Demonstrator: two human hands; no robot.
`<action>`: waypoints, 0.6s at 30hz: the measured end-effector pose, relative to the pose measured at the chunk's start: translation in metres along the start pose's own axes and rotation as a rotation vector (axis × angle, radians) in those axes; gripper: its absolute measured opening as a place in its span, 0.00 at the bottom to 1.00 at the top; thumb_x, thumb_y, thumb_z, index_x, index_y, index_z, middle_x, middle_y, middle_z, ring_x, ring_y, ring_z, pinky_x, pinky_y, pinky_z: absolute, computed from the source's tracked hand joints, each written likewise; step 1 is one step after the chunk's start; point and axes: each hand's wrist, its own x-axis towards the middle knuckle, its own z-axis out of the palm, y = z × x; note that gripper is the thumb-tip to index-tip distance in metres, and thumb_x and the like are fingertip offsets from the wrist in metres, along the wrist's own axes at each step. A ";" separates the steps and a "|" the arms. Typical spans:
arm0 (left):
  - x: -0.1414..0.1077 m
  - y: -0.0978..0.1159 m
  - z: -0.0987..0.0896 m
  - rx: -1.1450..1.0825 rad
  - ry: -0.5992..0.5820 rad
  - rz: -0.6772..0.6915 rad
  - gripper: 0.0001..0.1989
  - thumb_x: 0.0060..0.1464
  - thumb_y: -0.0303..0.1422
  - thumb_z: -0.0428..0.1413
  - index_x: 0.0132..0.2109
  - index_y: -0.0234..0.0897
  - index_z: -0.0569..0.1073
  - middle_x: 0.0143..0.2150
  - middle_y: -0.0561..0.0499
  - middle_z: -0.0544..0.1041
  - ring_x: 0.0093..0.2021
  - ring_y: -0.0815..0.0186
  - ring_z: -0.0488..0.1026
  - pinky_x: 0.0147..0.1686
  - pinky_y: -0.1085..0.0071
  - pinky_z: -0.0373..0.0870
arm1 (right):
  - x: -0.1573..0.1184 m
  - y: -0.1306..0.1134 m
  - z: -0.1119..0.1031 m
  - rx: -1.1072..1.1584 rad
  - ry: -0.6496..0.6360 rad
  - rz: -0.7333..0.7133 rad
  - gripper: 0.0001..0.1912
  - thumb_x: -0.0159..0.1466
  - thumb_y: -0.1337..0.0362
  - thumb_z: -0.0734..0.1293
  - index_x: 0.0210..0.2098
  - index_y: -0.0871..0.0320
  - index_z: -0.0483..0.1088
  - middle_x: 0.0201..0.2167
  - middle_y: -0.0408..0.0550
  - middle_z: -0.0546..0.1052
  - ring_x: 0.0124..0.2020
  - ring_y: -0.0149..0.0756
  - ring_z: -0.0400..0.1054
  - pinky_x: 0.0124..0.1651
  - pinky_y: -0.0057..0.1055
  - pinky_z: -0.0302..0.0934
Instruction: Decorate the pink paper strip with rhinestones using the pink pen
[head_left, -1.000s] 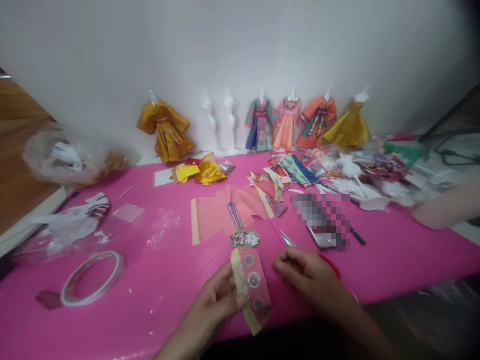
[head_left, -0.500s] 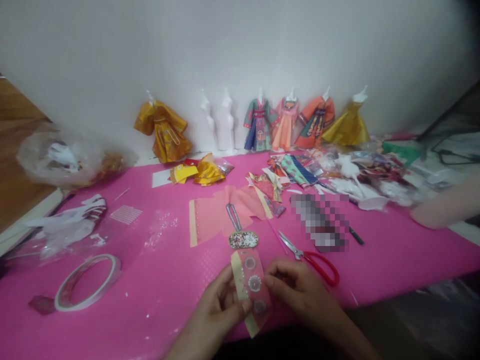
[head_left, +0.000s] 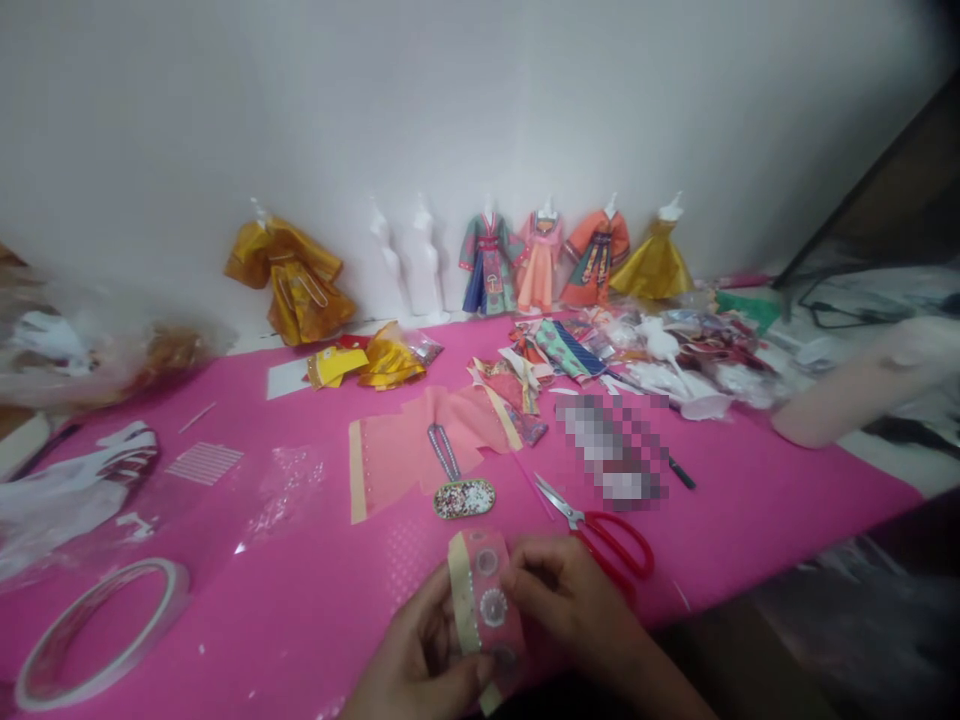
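Note:
A pink fabric piece (head_left: pixel 496 585) with a cream border, round motifs and small pearl-like beads is held up, bent, near the table's front edge. My left hand (head_left: pixel 420 650) grips it from the left, thumb over the front and fingers behind. At its right edge, my right hand (head_left: pixel 566 590) has thumb and forefinger pinched together on the cloth; any tiny bead between them is too small to see. Just beyond lies a small oval tray (head_left: pixel 465 499) of beads and sequins. Red-handled scissors (head_left: pixel 600 525) rest beside my right hand.
Peach cloth (head_left: pixel 397 450) lies spread on the pink table cover (head_left: pixel 300 600). A tape roll (head_left: pixel 176 590) sits at left. Fabric scraps and plastic bags (head_left: pixel 675 360) are heaped at right. Small dressed mannequins (head_left: pixel 487 260) and two bare ones (head_left: pixel 426 265) line the wall.
The whole view has turned to the right and tilted up a little, so the table things appear farther left and slightly lower. Both hands keep their hold on the fabric piece.

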 end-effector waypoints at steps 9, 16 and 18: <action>0.002 0.005 0.004 0.165 0.023 0.021 0.29 0.48 0.30 0.65 0.57 0.44 0.70 0.52 0.43 0.76 0.49 0.48 0.72 0.45 0.55 0.70 | -0.003 0.000 0.005 0.043 0.010 0.014 0.14 0.61 0.59 0.65 0.23 0.61 0.67 0.22 0.43 0.68 0.25 0.31 0.61 0.27 0.28 0.56; 0.005 0.012 0.007 0.207 -0.008 0.031 0.26 0.49 0.32 0.64 0.56 0.44 0.71 0.48 0.45 0.77 0.38 0.57 0.74 0.45 0.57 0.70 | -0.004 0.001 0.004 -0.011 0.008 -0.003 0.13 0.61 0.60 0.66 0.25 0.61 0.71 0.23 0.44 0.71 0.26 0.32 0.64 0.31 0.29 0.59; 0.005 0.013 0.009 0.189 -0.021 0.032 0.26 0.48 0.33 0.65 0.55 0.43 0.72 0.42 0.47 0.78 0.33 0.61 0.73 0.38 0.62 0.71 | -0.003 0.001 0.004 -0.014 0.001 -0.012 0.14 0.62 0.58 0.66 0.25 0.61 0.71 0.23 0.44 0.72 0.27 0.33 0.65 0.31 0.29 0.60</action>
